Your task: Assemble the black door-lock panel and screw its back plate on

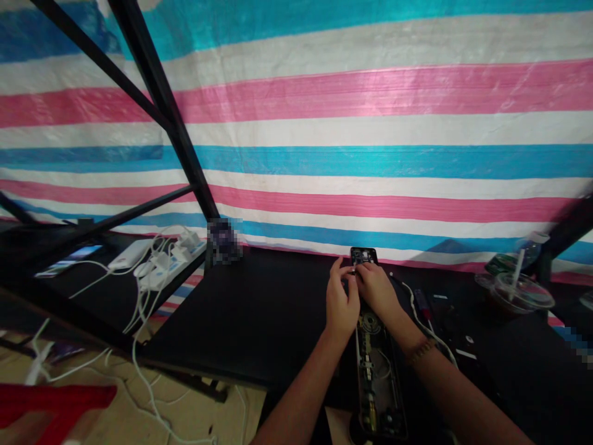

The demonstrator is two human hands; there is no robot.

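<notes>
A long, narrow black housing point(397, 383) lies lengthwise in front of me, with metal parts and a thin wire showing inside; it looks like an opened door lock. Both my hands are over its far end. My left hand point(341, 303) is at its left side, thumb and fingers bent toward each other in a pinch. From the right, my right hand point(377, 289) reaches across the housing, its fingertips pressed together beside the left ones. A small light spot shows between the fingertips, too small to name. My right hand covers part of the housing.
A plastic cup with a straw point(521, 293) stands at the right. A white cable point(412, 303) and small loose parts lie between it and my hands. To the left, a power strip point(173, 266) carries several plugs and cables. A striped sheet point(370, 130) hangs behind the black table point(241, 315).
</notes>
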